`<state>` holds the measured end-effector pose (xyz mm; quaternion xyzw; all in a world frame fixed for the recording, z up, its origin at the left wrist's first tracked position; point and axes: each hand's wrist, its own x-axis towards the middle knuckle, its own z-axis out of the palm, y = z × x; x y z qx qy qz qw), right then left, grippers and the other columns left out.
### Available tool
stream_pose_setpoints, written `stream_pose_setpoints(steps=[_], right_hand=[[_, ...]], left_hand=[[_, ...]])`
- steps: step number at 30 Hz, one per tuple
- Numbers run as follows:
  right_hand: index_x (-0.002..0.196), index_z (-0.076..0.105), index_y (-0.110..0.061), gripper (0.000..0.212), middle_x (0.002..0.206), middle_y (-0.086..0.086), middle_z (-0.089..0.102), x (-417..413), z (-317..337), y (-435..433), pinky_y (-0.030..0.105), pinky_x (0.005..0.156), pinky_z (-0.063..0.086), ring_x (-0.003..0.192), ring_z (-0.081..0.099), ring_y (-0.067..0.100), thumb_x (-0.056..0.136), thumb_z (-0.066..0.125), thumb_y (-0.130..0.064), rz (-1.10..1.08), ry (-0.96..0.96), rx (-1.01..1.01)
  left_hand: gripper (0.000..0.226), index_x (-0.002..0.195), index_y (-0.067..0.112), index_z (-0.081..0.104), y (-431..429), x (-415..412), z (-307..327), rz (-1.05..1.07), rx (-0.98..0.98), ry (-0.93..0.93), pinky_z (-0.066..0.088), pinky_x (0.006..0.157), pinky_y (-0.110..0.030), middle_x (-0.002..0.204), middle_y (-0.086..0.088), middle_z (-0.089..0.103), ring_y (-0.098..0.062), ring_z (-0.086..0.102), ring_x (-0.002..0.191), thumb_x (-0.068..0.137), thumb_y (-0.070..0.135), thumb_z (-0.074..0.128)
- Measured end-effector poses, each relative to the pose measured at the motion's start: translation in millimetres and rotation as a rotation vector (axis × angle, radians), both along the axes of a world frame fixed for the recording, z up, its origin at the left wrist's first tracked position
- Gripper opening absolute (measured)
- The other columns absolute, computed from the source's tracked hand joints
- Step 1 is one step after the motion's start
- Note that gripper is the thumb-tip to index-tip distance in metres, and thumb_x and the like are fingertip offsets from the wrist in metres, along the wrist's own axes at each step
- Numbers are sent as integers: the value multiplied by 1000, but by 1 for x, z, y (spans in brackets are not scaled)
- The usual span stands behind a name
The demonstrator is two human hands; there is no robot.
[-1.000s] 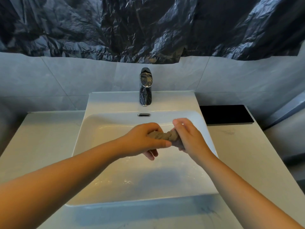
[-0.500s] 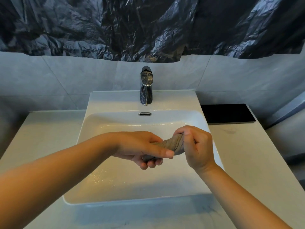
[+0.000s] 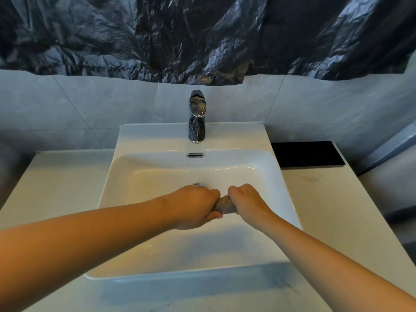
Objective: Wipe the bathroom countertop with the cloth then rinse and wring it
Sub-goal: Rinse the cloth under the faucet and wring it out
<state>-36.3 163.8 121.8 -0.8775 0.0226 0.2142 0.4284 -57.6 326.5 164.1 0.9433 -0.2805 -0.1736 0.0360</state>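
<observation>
The left grip point(image 3: 193, 207) and right grip point(image 3: 246, 202) each clench one end of the twisted cloth point(image 3: 225, 204), which shows only between them, above the sink point(image 3: 157, 174).

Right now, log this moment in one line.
wringing | left hand grips cloth | right hand grips cloth | over sink | faucet not running

Bathroom, basin point(image 3: 279, 176), tap point(image 3: 197, 119) (tiled wall point(image 3: 90, 104))

Both forearms outstretched, left grip point(image 3: 194, 206) and right grip point(image 3: 245, 202) fisted, knuckles up, close together.
</observation>
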Motion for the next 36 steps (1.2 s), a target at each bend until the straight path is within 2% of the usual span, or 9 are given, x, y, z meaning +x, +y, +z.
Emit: stream_pose_setpoints(steps=[5, 9, 13, 15, 18, 22, 25, 28, 36], right_hand=[[65, 41, -13, 31, 63, 5, 39, 6, 5, -2, 25, 55, 32, 56, 37, 13, 95, 36, -23, 28, 148, 2], [67, 51, -21, 39, 65, -1, 49, -3, 14, -10, 25, 62, 41, 62, 48, 12, 99, 37, -37, 74, -209, 77], [125, 46, -38, 37, 115, -28, 50, -17, 17, -24, 7, 76, 46, 101, 55, 0, 94, 34, -54, 62, -553, 128], [132, 40, -37, 40, 128, -28, 42, -24, 15, -27, 4, 82, 43, 115, 47, -6, 94, 37, -46, 60, -749, 174], [130, 44, -19, 38, 129, -7, 48, -32, 17, -24, 7, 90, 42, 118, 46, -2, 93, 40, -27, 101, -947, 267], [108, 61, -8, 32, 93, 0, 63, -27, 27, -13, 15, 73, 48, 84, 58, 4, 95, 35, -22, 54, -1075, 347], [85, 69, -11, 46, 69, -10, 62, -19, 28, -10, 23, 61, 52, 65, 62, 7, 99, 32, -35, -7, -943, 412], [69, 65, -19, 46, 62, -7, 62, -13, 23, -10, 20, 59, 51, 63, 62, 11, 94, 30, -34, -31, -776, 411], [66, 61, -16, 53, 63, 1, 57, -12, 21, -15, 22, 54, 45, 65, 55, 17, 85, 24, -49, 114, -556, 193]], left_hand=[[36, 108, 16, 48, 0, 1, -6, 8, -41, -39, 27, 62, -23, 96, -6, 59, -13, 39, 67, 96, 49, 40], [31, 99, 18, 51, 2, 5, -2, 203, -216, 126, 37, 61, -27, 86, -2, 57, -12, 49, 69, 94, 49, 46], [32, 95, 9, 52, 12, 12, 12, 561, -656, 777, 31, 47, -22, 63, 1, 47, -12, 38, 51, 93, 41, 54], [28, 95, 11, 49, 22, 13, 13, 636, -870, 1249, 19, 41, -17, 61, 3, 37, -7, 27, 47, 93, 38, 54], [25, 97, 14, 50, 26, 10, 12, 512, -1012, 1805, 20, 36, -10, 61, 7, 34, -2, 26, 45, 94, 38, 51], [25, 99, 17, 48, 18, 4, 21, 310, -977, 2016, 24, 34, -9, 63, 10, 30, -3, 25, 44, 93, 42, 51], [24, 98, 16, 48, 16, 3, 31, 384, -960, 1923, 25, 35, -9, 62, 9, 36, -4, 24, 45, 95, 40, 48], [26, 94, 14, 46, 7, 0, 44, 481, -850, 1451, 19, 37, -12, 61, 5, 29, -5, 20, 47, 96, 40, 48], [34, 91, 10, 54, -7, -6, 42, 432, -478, 688, 36, 48, -18, 64, 2, 50, -8, 42, 50, 94, 44, 50]])
